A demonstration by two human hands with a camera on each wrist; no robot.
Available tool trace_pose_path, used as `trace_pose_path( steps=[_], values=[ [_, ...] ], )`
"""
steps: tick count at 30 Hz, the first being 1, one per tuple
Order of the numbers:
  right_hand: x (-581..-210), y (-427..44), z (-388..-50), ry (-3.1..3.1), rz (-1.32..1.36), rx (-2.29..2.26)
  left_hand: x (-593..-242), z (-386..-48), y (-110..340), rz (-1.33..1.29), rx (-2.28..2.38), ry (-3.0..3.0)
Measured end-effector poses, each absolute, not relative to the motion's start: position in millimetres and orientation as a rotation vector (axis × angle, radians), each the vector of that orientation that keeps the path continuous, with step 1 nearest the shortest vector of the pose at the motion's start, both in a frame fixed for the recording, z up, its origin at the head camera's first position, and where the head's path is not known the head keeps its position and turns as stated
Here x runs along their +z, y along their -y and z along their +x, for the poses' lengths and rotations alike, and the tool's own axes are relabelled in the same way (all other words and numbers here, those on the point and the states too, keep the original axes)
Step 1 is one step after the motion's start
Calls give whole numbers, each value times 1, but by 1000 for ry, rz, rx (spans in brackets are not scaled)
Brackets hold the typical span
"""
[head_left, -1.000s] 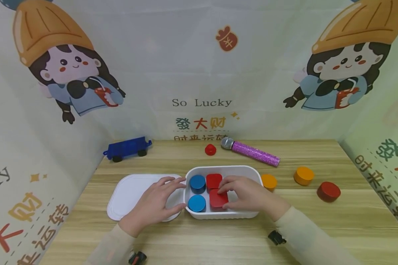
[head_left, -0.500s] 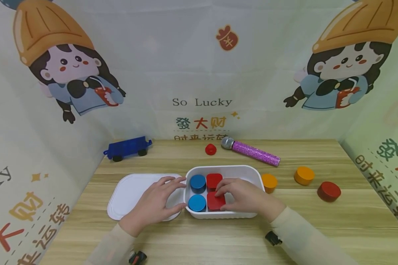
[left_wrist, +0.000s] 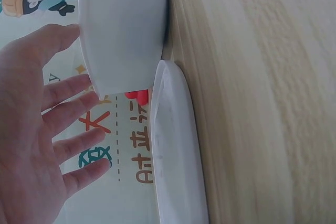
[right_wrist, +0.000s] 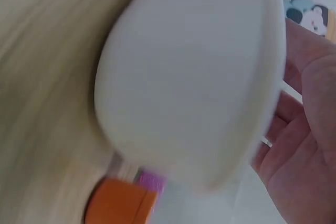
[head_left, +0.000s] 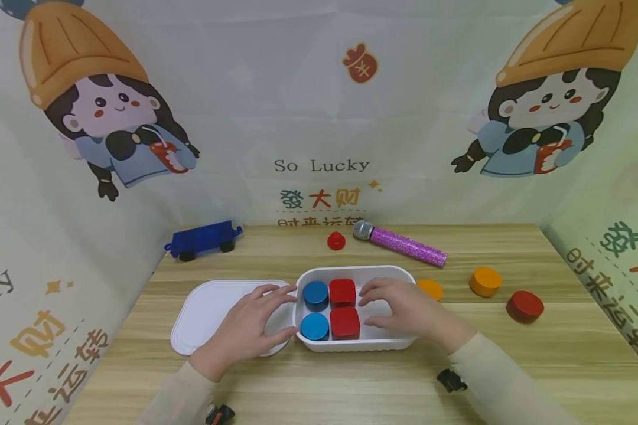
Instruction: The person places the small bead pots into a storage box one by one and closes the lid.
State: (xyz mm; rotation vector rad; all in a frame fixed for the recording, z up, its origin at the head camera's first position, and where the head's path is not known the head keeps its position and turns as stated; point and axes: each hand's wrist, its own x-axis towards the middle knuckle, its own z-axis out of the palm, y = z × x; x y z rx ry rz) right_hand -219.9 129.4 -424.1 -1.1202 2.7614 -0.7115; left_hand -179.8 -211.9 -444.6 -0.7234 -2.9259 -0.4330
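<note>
Hovering over box [head_left: 351, 346]: right grip [head_left: 406, 305] parted

A screened-off tabletop play space; the room beyond is hidden.
Fabric [head_left: 244, 106] printed with cartoon girls [head_left: 121, 109] and "So Lucky" [head_left: 322, 166] encloses the wood-grain counter [head_left: 329, 386] at back and both sides; a blue toy wagon [head_left: 202, 241] and glittery purple microphone [head_left: 408, 247] sit near its rear.

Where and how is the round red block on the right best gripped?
The right hand could probably come from above and pinch the round red block by its curved side: it lies flat on the table with space around it, leaving that side free.
</note>
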Motion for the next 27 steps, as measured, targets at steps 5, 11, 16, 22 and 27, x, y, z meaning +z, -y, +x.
trace_pose_path(
  steps=[5,11,16,22,27],
  values=[
    [-419,-156,-227,-2819,-1020,-824,-445,-179,211,-725,-438,2928],
    [-413,-189,-239,-2944,-961,-847,-444,-180,213,-728,-417,2911],
    [-419,-214,-249,-2994,-926,-875,-443,-180,214,-734,-430,2904],
    [-428,-234,-252,-3006,-823,-779,-444,-180,214,-744,-445,2908],
    [-433,-241,-250,-2989,-768,-706,-445,-180,212,-743,-441,2913]
  ],
)
